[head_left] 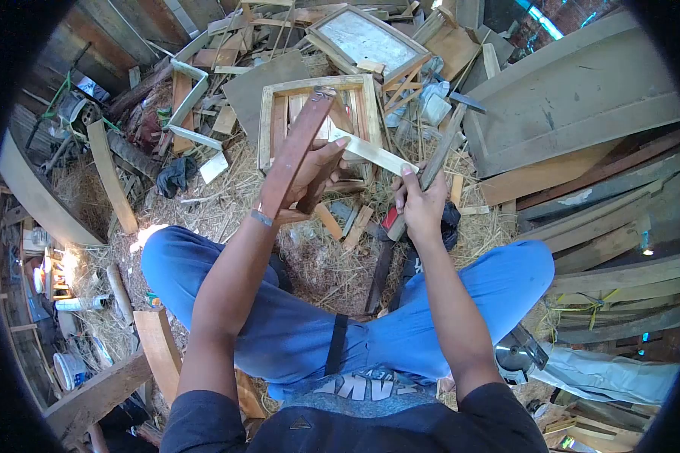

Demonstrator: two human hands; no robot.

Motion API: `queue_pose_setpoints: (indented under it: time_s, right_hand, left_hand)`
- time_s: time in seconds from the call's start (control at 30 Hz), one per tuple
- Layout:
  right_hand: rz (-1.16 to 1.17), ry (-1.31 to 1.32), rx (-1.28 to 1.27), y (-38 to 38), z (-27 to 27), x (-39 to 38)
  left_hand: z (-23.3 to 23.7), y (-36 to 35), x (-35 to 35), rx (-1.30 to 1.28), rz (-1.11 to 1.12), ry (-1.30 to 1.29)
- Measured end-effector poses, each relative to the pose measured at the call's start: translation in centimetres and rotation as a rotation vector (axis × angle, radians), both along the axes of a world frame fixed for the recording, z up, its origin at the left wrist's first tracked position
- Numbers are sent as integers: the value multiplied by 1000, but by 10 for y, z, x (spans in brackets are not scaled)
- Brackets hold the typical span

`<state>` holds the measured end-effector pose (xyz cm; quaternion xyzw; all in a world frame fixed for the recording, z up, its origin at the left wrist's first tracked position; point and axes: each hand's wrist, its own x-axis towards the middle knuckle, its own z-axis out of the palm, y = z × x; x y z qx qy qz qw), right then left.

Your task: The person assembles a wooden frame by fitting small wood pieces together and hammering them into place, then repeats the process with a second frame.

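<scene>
My left hand (319, 170) reaches through a small reddish-brown wooden frame (298, 155) and is closed around its far side. Its thumb lies near the left end of a pale wood strip (381, 156). My right hand (425, 202) is closed on the wooden handle of a hammer (447, 143), whose dark metal head points away from me to the upper right. The right thumb touches the strip's right end. Beyond both hands, a box-like wooden frame (267, 124) sits on the ground, partly hidden by the reddish-brown frame.
Wood scraps (357, 229) and straw cover the ground before my crossed legs (204, 264). A large wooden panel (574, 98) leans at the right, above stacked boards (619, 283). A framed panel (366, 41) lies at the back. Curved boards (112, 177) stand at the left.
</scene>
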<state>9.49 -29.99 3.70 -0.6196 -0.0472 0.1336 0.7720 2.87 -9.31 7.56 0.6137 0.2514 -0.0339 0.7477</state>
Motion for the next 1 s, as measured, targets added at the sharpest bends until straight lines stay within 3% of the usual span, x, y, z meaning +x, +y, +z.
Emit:
queue_pose_setpoints:
  time_s: [0.13,0.27,0.33,0.43,0.47,0.57,0.6,0.7,1.0]
  right_hand:
    - [23,38,-17,-1,-3,2]
    - [21,54,-48,1,-9,3]
    - [43,95,-43,1,-14,4]
    - [82,192,-13,-2,-26,6]
    - [99,249,12,-3,-30,7]
    - [16,334,53,1,-22,2]
    - [102,250,113,-4,-51,10]
    - [165,297,226,-8,-53,14]
    - [139,292,163,-7,-44,13]
  left_hand:
    - [4,-9,-11,14,128,-186]
    - [-26,5,3,152,81,-64]
    - [-27,0,10,467,145,-225]
    - [-10,-12,9,504,109,-165]
    - [-20,-10,10,624,90,-207]
    - [15,-27,1,794,65,-204]
    - [12,-28,1,838,65,-210]
    - [5,-31,1,979,81,-350]
    - [2,-28,1,989,86,-426]
